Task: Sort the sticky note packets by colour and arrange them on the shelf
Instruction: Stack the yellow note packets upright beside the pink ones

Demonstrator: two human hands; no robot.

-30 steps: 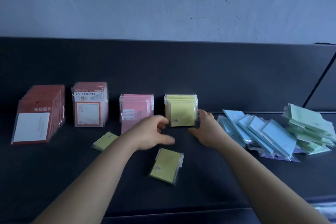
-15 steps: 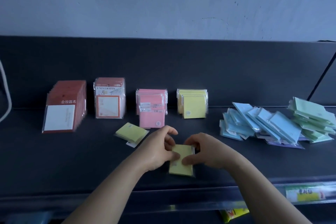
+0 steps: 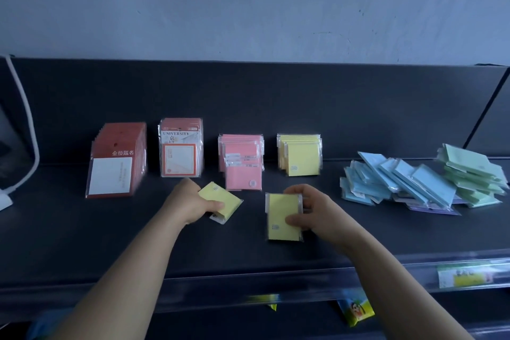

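My left hand (image 3: 190,203) curls round a slanted yellow packet (image 3: 219,194); my right hand (image 3: 317,215) pinches a second yellow packet (image 3: 278,207). Both, I judge, are gathered for the yellow stack (image 3: 302,157) beyond my right hand.

Two bare forearms reach forward from the bottom of the frame, angling in toward each other. The left hand (image 3: 193,203), back upward, grips a tilted yellow packet (image 3: 225,196) from its left side, with the thumb laid on the face near the lower edge. The right hand (image 3: 314,212) pinches a second yellow packet (image 3: 280,215) from its right side, thumb pressed on the face and fingers arched over the upper right corner. The hands do not touch.
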